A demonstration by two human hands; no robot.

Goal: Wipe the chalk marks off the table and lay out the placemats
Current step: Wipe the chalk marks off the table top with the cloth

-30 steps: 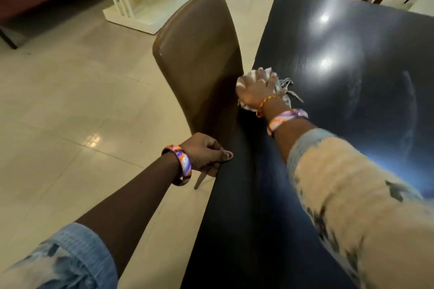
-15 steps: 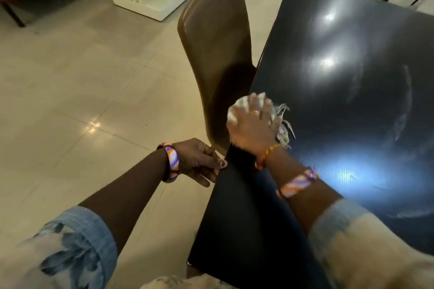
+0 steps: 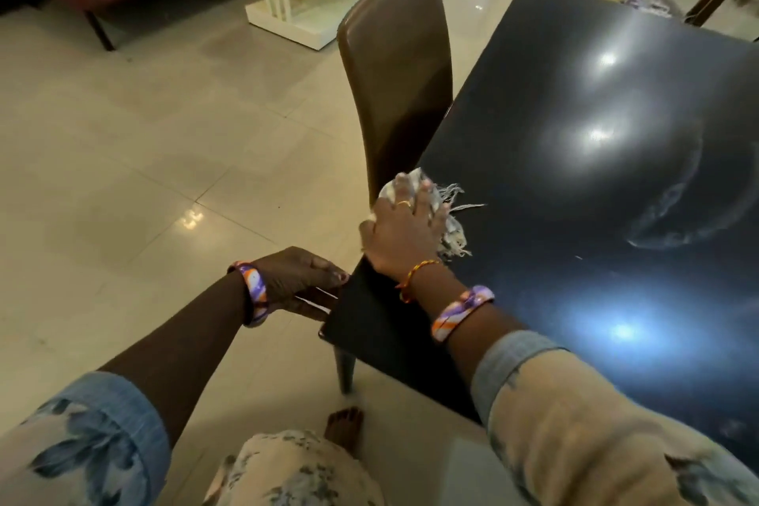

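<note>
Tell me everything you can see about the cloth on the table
The cloth is a pale, whitish rag with loose frayed threads fanning out to its right. It looks like thin woven fabric, bunched into a wad rather than spread flat. It lies on the dark table beside the near left edge, next to the brown chair. The right hand lies palm-down over it, fingers spread, covering most of it. The left hand does not touch it.

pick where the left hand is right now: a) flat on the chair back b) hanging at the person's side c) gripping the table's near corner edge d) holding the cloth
c: the left hand grips the near corner edge of the dark table, while the right hand presses the fringed cloth on top.
</note>
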